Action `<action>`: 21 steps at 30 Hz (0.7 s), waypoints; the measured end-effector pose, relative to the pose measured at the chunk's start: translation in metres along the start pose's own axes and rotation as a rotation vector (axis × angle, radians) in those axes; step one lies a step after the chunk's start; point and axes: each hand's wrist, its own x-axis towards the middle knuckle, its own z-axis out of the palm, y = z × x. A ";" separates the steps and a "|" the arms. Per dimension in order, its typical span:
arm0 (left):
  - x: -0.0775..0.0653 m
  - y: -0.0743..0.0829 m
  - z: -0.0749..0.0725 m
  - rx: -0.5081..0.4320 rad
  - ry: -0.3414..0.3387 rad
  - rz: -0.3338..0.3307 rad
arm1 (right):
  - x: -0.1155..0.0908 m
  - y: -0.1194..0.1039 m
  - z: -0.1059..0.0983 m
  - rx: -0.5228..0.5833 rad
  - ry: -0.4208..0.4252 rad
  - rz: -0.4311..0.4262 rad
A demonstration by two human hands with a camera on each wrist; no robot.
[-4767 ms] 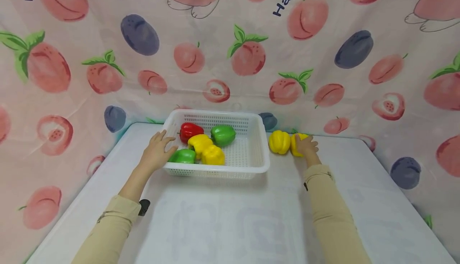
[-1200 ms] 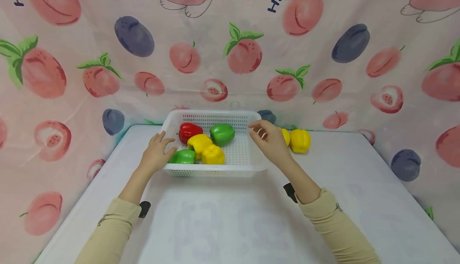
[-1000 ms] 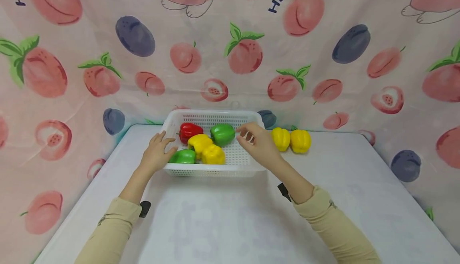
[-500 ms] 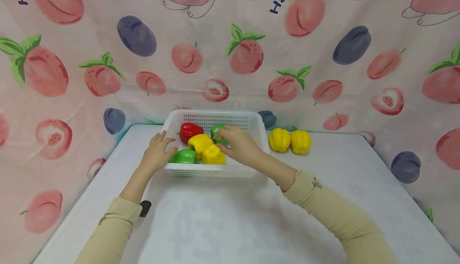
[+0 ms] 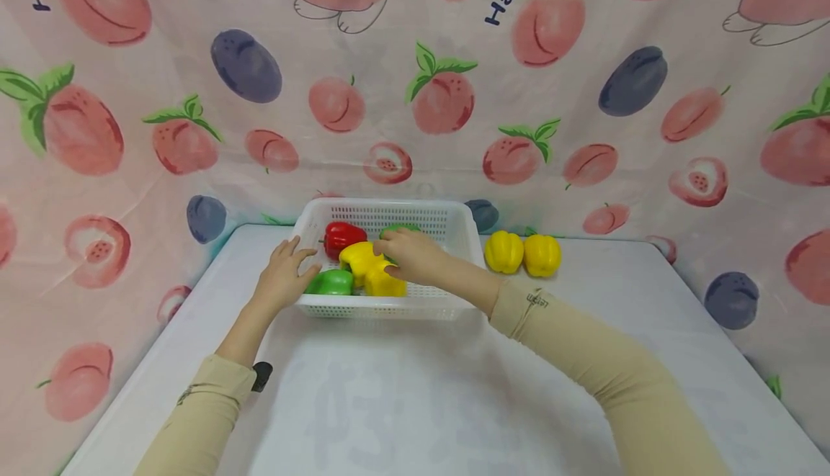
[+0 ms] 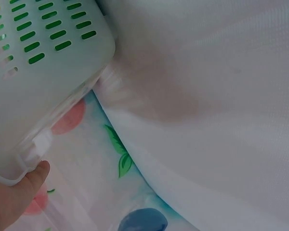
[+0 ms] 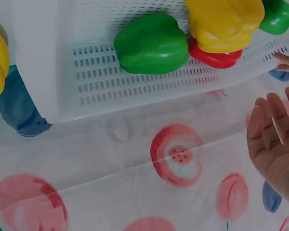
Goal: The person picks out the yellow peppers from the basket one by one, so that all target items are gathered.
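Observation:
My left hand (image 5: 283,274) rests at the left rim of a white plastic basket (image 5: 454,305), its fingers spread. In the left wrist view, one fingertip (image 6: 41,168) touches the rim. My right hand (image 5: 416,256) hovers over the basket, its palm (image 7: 274,159) bare and its fingers loosely bent, holding nothing. Below it are yellow bell peppers (image 5: 385,281) and a green bell pepper (image 5: 400,230), which it partly covers in the head view. A red bell pepper (image 5: 344,238) and a second green bell pepper (image 5: 331,283) also lie in the basket.
Two yellow bell peppers (image 5: 503,252) sit side by side on the white-covered table (image 5: 415,389), just right of the basket. A pink fruit-print cloth (image 5: 415,159) hangs behind and around the table.
My right hand has left the outer yellow bell pepper on the right and moved left over the basket, reaching farther in over the last second. My left hand stays at the rim.

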 end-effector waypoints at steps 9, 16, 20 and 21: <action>0.000 0.000 0.001 0.003 0.001 0.001 | 0.020 0.007 0.007 -0.084 -0.233 -0.032; 0.000 0.001 0.000 0.007 0.003 0.007 | 0.030 0.013 0.021 -0.091 -0.381 -0.091; -0.001 0.001 0.000 0.012 0.006 0.010 | 0.032 0.014 0.029 -0.091 -0.413 -0.134; -0.001 0.002 -0.001 0.011 0.006 0.010 | 0.033 0.014 0.032 -0.101 -0.415 -0.148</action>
